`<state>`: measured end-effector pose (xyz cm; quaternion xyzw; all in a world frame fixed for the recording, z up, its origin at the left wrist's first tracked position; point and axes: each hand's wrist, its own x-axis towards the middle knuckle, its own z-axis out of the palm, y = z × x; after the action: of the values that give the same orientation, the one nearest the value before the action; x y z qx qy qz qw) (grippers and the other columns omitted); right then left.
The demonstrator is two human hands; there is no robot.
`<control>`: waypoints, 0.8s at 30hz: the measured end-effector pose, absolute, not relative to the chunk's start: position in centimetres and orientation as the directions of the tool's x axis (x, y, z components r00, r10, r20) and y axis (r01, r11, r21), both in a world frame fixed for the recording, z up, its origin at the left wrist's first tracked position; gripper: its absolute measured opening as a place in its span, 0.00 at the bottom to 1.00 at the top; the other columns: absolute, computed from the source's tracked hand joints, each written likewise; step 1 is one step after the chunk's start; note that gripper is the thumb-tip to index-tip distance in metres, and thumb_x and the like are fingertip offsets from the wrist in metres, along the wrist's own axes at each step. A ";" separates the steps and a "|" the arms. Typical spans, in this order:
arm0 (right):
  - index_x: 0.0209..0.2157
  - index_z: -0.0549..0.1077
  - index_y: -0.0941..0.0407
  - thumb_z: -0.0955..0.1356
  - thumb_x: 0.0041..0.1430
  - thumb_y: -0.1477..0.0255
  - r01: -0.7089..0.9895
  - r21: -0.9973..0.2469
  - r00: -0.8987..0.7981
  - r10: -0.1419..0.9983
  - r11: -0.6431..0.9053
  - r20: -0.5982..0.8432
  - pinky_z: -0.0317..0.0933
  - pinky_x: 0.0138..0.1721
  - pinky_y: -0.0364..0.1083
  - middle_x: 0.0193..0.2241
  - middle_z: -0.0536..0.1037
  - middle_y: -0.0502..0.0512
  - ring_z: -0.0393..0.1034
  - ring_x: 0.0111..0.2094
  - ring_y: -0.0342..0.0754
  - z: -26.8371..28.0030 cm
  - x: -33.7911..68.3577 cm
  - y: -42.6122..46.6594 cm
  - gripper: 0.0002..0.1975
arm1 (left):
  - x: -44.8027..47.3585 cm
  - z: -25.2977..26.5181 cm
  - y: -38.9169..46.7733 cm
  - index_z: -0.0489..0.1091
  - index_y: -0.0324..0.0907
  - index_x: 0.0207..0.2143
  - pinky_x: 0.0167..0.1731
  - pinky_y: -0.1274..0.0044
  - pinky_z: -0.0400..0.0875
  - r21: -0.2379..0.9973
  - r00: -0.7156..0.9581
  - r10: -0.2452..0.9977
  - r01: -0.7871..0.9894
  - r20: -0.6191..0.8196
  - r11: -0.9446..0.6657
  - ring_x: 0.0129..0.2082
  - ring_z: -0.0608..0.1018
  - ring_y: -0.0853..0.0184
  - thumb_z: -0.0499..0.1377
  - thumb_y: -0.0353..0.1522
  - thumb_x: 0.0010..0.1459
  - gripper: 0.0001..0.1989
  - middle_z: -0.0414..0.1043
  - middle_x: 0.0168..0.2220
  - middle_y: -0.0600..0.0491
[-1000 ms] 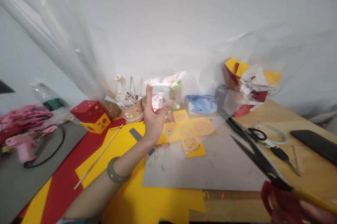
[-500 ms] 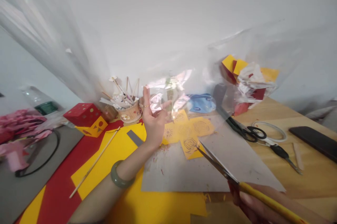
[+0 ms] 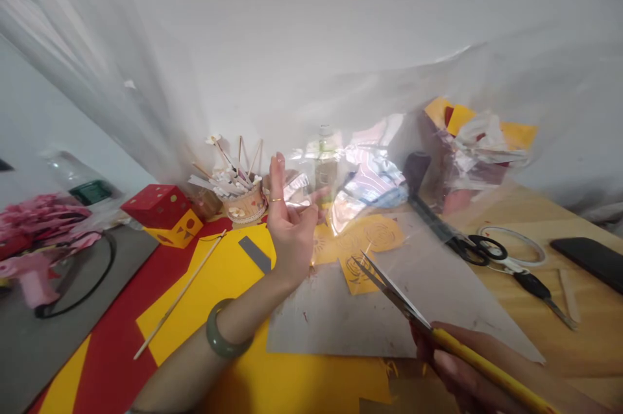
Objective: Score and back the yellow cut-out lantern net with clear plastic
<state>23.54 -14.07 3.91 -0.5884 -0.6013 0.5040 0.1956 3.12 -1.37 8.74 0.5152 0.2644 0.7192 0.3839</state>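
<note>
My left hand [image 3: 293,232] is raised at mid-desk, index finger pointing up, the others curled at the edge of a clear, shiny plastic film [image 3: 372,154]. The grip itself is partly hidden. My right hand [image 3: 467,362], at the lower right, is wrapped round scissors [image 3: 402,300] with a yellow handle. Their blades are slightly apart, tips in front of a yellow paper piece [image 3: 360,269] cut with openwork patterns. That paper lies on a grey sheet [image 3: 341,329], with the film partly over it.
On the left are a red and yellow paper box [image 3: 160,213], a pink glue gun [image 3: 32,281] and a thin stick [image 3: 180,297] on yellow paper. Behind stands a decorated pot [image 3: 248,206] of sticks. Black-handled scissors [image 3: 479,250] and paper scraps [image 3: 481,135] are on the right.
The shiny film has shifted, its bright folds now spreading further right over the patterned paper. The scissors have moved slightly left relative to the desk. My left hand keeps nearly the same pose.
</note>
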 end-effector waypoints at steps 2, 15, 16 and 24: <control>0.27 0.65 0.56 0.57 0.45 0.36 0.476 -0.846 -0.247 0.887 -0.238 -0.389 0.45 0.14 0.38 0.16 0.58 0.45 0.51 0.14 0.36 4.1 23.4 -13.5 0.34 | 3.1 8.7 -1.4 0.50 0.65 0.60 0.28 0.83 0.74 0.781 -0.177 0.828 -0.276 0.532 -0.561 0.41 0.78 0.67 0.57 0.21 0.50 0.41 0.36 0.67 0.62; 0.26 0.66 0.56 0.58 0.45 0.38 0.478 -0.867 -0.207 0.940 -0.144 -0.271 0.46 0.16 0.39 0.21 0.64 0.51 0.52 0.19 0.39 3.3 23.2 -13.8 0.33 | 3.3 8.9 -1.6 0.51 0.65 0.60 0.26 0.83 0.72 0.784 -0.210 0.834 -0.283 0.511 -0.552 0.42 0.78 0.67 0.55 0.21 0.49 0.41 0.36 0.67 0.62; 0.25 0.66 0.56 0.58 0.46 0.38 0.488 -0.865 -0.204 0.948 -0.117 -0.243 0.49 0.18 0.40 0.21 0.64 0.52 0.54 0.20 0.40 3.2 23.2 -13.8 0.33 | 3.3 8.9 -1.6 0.51 0.65 0.60 0.26 0.83 0.72 0.783 -0.210 0.833 -0.286 0.511 -0.552 0.41 0.78 0.67 0.55 0.21 0.48 0.41 0.36 0.67 0.62; 0.23 0.64 0.56 0.58 0.48 0.40 0.542 -0.836 -0.150 0.969 -0.085 -0.195 0.52 0.23 0.41 0.20 0.63 0.51 0.57 0.24 0.43 2.4 23.1 -14.1 0.31 | 3.3 8.9 -1.6 0.52 0.63 0.60 0.28 0.83 0.73 0.771 -0.227 0.835 -0.320 0.502 -0.550 0.41 0.78 0.67 0.55 0.20 0.48 0.41 0.38 0.67 0.62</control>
<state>23.05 -14.13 2.37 -0.6015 -0.6280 0.4248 0.2516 3.33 -1.55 8.92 0.4824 0.2665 0.7365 0.3921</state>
